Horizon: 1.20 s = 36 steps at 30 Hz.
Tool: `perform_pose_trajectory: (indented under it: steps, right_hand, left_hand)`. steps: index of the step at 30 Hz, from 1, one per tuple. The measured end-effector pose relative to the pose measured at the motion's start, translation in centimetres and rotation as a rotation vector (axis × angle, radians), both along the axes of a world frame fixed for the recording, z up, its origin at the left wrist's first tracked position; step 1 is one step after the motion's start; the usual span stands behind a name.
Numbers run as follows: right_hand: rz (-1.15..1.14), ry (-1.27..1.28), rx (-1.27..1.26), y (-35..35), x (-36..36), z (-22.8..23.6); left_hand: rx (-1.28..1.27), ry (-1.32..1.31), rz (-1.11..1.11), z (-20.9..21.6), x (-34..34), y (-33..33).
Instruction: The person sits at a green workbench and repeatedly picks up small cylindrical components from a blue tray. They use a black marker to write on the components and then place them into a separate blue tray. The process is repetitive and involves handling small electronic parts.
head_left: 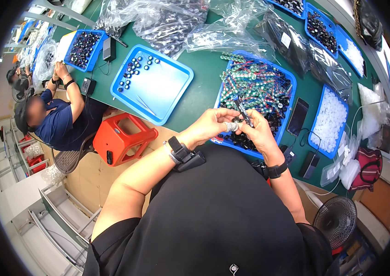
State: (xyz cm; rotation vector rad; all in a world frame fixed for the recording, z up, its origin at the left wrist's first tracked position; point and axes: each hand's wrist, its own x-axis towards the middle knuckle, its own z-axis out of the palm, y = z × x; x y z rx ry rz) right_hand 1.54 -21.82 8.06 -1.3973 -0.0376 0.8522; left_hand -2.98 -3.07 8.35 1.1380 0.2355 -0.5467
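Observation:
My left hand (212,123) is closed in a pinch on a small round silvery part (231,126), too small to name. Close beside it, my right hand (260,131) grips a black marker pen (242,109) with a blue end, slanting up between thumb and fingers. The right fingertips also meet the small part. Both hands are over the near side of a blue tray (292,94), which is heaped with green circuit boards (254,83) on red and blue wires. Black small parts (245,140) lie at its near end, partly hidden by my hands.
To the left, a blue tray (176,73) holds black round parts (134,65) and tweezers (145,106). A phone (298,117) and a tray of white pieces (329,120) are right. Plastic bags (172,27) lie behind. A co-worker (61,119) sits left, near a red stool (123,138).

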Motion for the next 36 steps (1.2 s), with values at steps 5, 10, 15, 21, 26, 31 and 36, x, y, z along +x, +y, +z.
perform_pose_trajectory:
  steps: [5,10,15,21,26,31,36]
  right_hand:
    - [-0.019,0.046,-0.002,0.0,-0.3,-0.4]
    - [-0.060,-0.116,-0.014,0.2,-1.1,-2.2]
    - [-0.514,-0.114,-0.061,-2.5,-0.1,-2.2]
    - [-0.937,-0.284,-0.388,-11.5,5.1,-9.3]
    - [-0.714,-0.355,-0.808,-15.0,8.5,-12.9]
    - [-0.493,-0.391,-1.059,-14.3,9.2,-12.8]
    - [-0.576,-0.485,-1.117,-15.5,9.2,-14.6]
  left_hand:
    - [0.048,0.042,0.010,-0.7,-0.1,-0.3]
    - [0.120,0.026,0.102,-1.8,-0.3,0.0]
    - [0.309,-0.049,0.436,-4.8,-1.0,2.4]
    - [0.411,0.117,0.561,-7.7,-3.3,6.4]
    - [0.118,0.183,0.582,-7.4,-3.1,7.7]
    - [0.097,0.185,0.564,-6.3,-3.2,8.7]
    - [0.233,0.139,0.586,-7.6,-3.3,8.7]
